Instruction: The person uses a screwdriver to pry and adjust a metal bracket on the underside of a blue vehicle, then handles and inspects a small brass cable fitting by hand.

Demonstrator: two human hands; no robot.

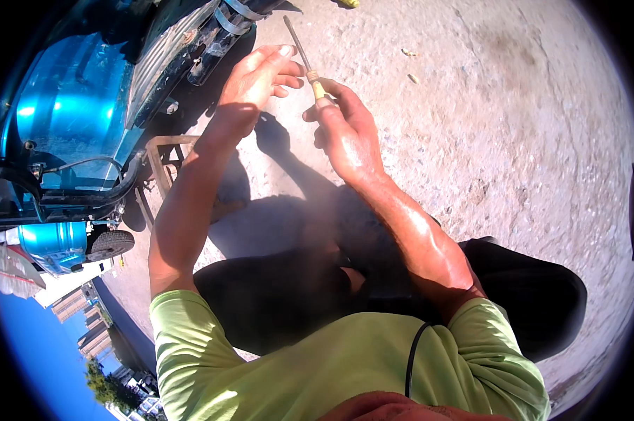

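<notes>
My right hand [346,130] grips the pale yellow handle of a screwdriver [318,88], whose long metal shaft points up and slightly left. My left hand [259,83] is raised just left of the shaft, its fingers slightly bent and apart, with nothing visible held in it; whether a fingertip touches the shaft I cannot tell. At upper left, near my left hand, is the dark, dirty lower frame of a blue vehicle [68,98], with metal clamps [233,21] on a bar.
A rusty metal stand [159,151] is below the vehicle. A second blue vehicle part [50,242] with a tyre [110,244] is at left, distant buildings [92,323] and a tree [105,386] beyond. Small yellowish bits [413,78] lie on the concrete ground [527,126]. My dark-clad legs are folded below.
</notes>
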